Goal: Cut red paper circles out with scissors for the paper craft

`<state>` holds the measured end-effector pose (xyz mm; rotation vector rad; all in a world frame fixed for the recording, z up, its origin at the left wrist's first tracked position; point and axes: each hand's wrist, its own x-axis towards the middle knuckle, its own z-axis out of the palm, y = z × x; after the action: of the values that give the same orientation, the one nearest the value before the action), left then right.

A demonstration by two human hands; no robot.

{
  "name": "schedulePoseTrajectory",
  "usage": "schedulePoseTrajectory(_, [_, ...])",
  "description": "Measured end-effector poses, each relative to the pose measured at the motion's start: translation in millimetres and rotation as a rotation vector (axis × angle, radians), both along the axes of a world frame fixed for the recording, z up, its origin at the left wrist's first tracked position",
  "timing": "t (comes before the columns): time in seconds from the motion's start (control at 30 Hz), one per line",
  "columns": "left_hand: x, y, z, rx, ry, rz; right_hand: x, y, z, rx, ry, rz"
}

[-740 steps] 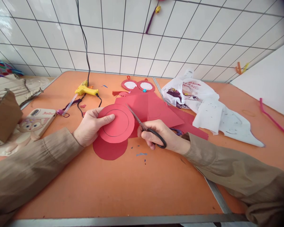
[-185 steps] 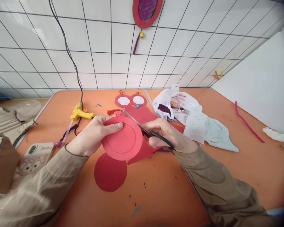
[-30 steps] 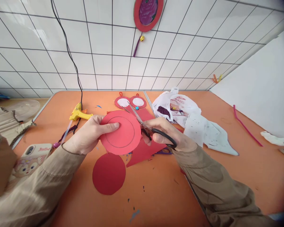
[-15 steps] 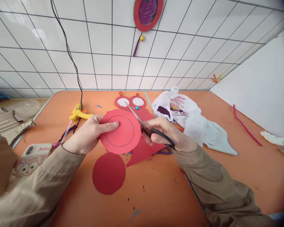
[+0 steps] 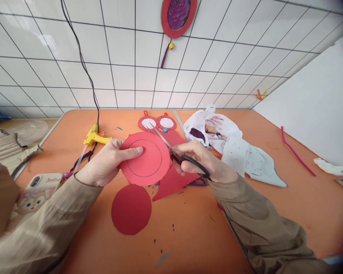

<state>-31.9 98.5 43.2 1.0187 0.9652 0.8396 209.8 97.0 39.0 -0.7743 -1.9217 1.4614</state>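
Observation:
Pinched at its left edge by my left hand [image 5: 110,160], a red paper disc [image 5: 145,167] faces me with a smaller circle drawn on it. The thumb lies across its front; the other fingers are hidden behind. Scissors [image 5: 195,164] with black handles sit in my right hand [image 5: 198,158], their blades slightly apart and pointing up and left by the disc's upper right edge. Below lies a second, darker red disc [image 5: 131,210] on the table. Behind my right hand rest red paper scraps [image 5: 174,177].
A yellow glue gun [image 5: 95,136] and a phone [image 5: 41,190] lie left, near torn cardboard [image 5: 1,198]. Two red rings with white centres [image 5: 166,122] lie at the back. A white plastic bag [image 5: 228,127] stands right of them. A red-framed ornament [image 5: 165,23] hangs on the tiled wall.
Almost nothing differs. Both hands, the disc and the scissors keep practically the same place.

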Motion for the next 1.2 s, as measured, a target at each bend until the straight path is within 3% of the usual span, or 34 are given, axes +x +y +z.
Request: schedulePoseTrajectory(1.2, [-3.5,1.0,0.7,-0.004,-0.009,-0.038,-0.3,-1.9,2.9,-0.082,-0.074,-0.066])
